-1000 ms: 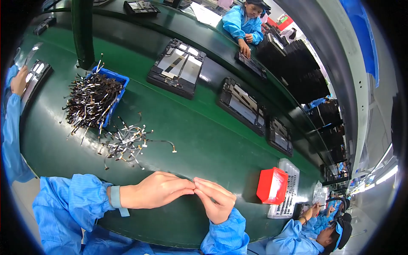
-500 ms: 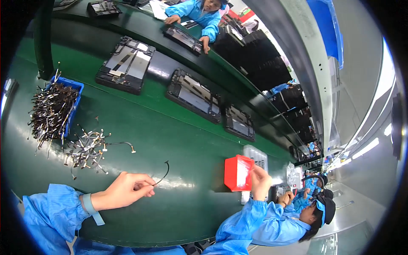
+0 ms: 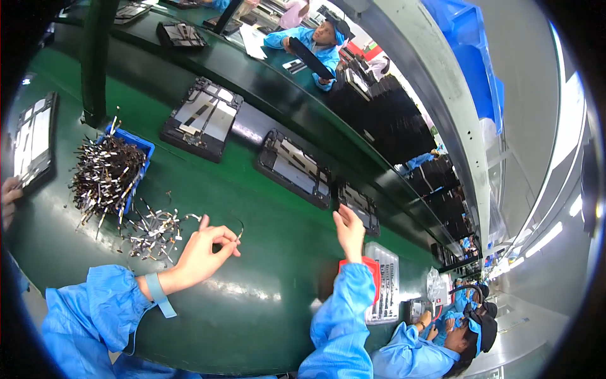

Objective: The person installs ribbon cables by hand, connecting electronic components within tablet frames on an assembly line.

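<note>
My left hand (image 3: 207,252) is closed, pinching a thin dark cable (image 3: 240,228) with a small connector, over the green bench. Beside it lies a loose pile of short cables (image 3: 154,234). My right hand (image 3: 350,232) reaches forward at the near edge of an opened tablet-like device (image 3: 358,208). Its fingers are drawn together, and anything between them is too small to make out. Behind my right sleeve, a red bin (image 3: 377,278) is mostly hidden.
A blue bin (image 3: 140,146) overflows with cables. Two more opened devices (image 3: 205,120) (image 3: 295,167) lie further back. At the left edge another person's hand (image 3: 9,196) touches a device (image 3: 35,142). A clear compartment tray (image 3: 386,294) stands right. Across the bench, a co-worker lifts a dark panel (image 3: 309,58).
My right hand has left the red bin and moved forward to the device. My left hand still holds the cable, slightly higher. The co-worker opposite has raised a panel. The view has shifted.
</note>
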`<state>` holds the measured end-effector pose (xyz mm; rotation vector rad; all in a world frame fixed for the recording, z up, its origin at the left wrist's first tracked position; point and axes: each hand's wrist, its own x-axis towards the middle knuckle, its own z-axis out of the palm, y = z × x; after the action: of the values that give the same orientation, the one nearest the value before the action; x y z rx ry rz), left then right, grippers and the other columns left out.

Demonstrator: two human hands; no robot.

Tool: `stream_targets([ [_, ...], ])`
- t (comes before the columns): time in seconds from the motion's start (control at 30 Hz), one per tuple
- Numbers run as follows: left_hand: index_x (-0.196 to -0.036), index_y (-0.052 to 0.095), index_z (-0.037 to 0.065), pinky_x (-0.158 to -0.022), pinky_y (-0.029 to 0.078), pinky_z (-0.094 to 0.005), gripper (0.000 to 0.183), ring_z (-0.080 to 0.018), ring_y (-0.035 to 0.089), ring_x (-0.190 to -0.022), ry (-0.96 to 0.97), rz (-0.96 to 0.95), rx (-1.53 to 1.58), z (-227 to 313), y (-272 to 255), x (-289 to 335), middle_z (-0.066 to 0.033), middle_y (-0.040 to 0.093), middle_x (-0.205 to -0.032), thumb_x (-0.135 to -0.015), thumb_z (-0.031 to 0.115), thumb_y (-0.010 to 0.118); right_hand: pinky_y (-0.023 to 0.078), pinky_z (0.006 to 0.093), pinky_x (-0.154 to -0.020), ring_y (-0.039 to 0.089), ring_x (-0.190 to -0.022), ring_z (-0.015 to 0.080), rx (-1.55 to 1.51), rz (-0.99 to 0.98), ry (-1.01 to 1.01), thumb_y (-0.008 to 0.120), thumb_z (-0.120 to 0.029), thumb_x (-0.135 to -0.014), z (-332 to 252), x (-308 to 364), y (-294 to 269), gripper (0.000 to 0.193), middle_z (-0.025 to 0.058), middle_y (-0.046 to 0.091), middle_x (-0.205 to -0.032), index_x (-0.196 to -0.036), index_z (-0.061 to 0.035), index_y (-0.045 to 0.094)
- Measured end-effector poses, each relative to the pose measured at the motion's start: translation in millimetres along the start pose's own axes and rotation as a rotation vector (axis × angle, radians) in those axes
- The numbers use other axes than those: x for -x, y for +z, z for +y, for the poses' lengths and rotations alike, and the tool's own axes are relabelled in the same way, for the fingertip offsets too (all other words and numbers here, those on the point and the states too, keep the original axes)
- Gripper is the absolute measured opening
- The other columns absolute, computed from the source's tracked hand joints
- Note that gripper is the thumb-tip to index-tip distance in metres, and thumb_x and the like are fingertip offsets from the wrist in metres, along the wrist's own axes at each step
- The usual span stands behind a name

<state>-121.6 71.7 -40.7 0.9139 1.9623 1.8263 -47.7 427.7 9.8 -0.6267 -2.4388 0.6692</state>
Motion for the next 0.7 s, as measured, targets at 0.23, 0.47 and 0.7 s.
stream_targets([
  [0.23,-0.089,0.062,0.009,-0.115,0.01,-0.0579,0.013,-0.0185,0.068,-0.078,0.087,0.006,-0.03,64,-16,-69,-0.0018,0.071,-0.073,-0.092,0.021,0.057,0.045,0.04,-0.097,0.057,-0.115,0.0382,0.116,0.038,0.159,0.057,-0.042,-0.093,47,-66,61,0.058,0.0266,0.06,-0.121,-0.129,0.0038,0.052],
  [0.47,-0.09,0.065,0.005,-0.101,0.037,-0.0459,0.012,-0.014,0.067,-0.077,-0.018,0.058,-0.212,0,16,-204,-0.0032,0.072,-0.075,-0.088,0.016,0.06,0.042,0.0405,-0.099,0.055,-0.118,0.0386,-0.124,0.147,0.221,0.048,-0.037,-0.098,35,-54,95,0.052,0.0265,0.057,-0.125,-0.132,0.0022,0.05],
  [0.7,-0.09,0.067,0.002,-0.072,0.051,-0.028,0.013,-0.0145,0.065,-0.075,-0.124,-0.15,0.186,-3,22,-224,-0.0115,0.072,-0.083,-0.087,0.014,0.063,0.043,0.0421,-0.097,0.057,-0.114,0.0393,-0.135,0.218,0.236,0.042,-0.03,-0.1,25,-56,98,0.045,0.0259,0.06,-0.12,-0.127,0.0034,0.055],
])
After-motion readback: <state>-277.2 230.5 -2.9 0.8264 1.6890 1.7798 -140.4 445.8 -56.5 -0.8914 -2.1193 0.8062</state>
